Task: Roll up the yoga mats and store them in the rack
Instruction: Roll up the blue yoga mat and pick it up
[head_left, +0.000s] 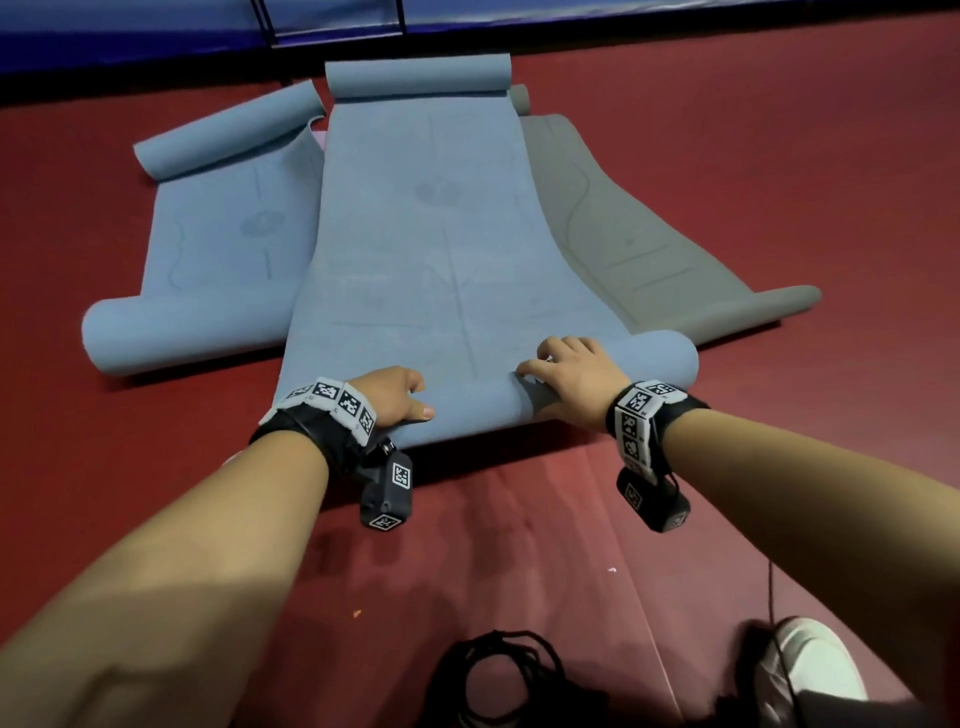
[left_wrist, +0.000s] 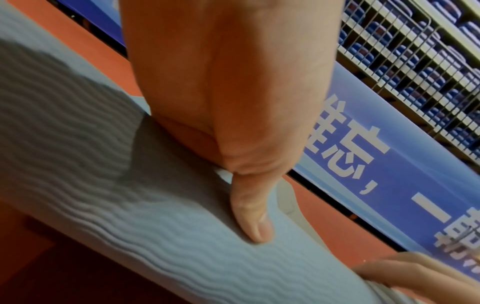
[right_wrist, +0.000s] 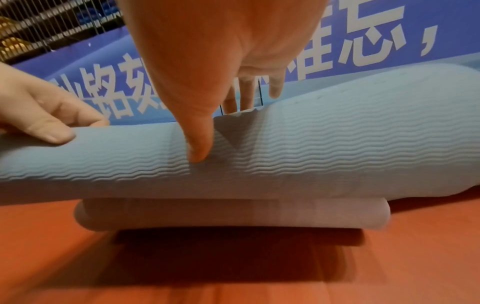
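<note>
Spread across the dark red padded floor (head_left: 779, 156): three long foam yoga mats fanned side by side, long axes running away toward the blue printed banner (head_left: 156, 31) at the far edge. Uppermost and central, the blue-grey ridged yoga mat (head_left: 441, 234), partly overlapping a second blue mat on the left (head_left: 223, 234) and a grey mat on the right (head_left: 639, 234). Far ends of all three curled into loose scrolls; none stored. Beyond the banner, in the wrist views, a wire-mesh rack (left_wrist: 415, 61), well apart from the mats.

At the near end of the central mat, a started roll (head_left: 597, 379) lying crosswise, at right angles to the mat's length, thicker toward the right end. On that roll, both grips: left hand (head_left: 397, 397) near the left edge, thumb pressed flat on the ridged underside, fingers curled over the top; right hand (head_left: 571, 376) right of centre, thumb down on the ridges, fingers hooked over the crest. Both grasping the roll, roughly level with each other.

Unrolled length straight ahead of both grips, so likely a forward push, kept even to hold the roll square.
</note>
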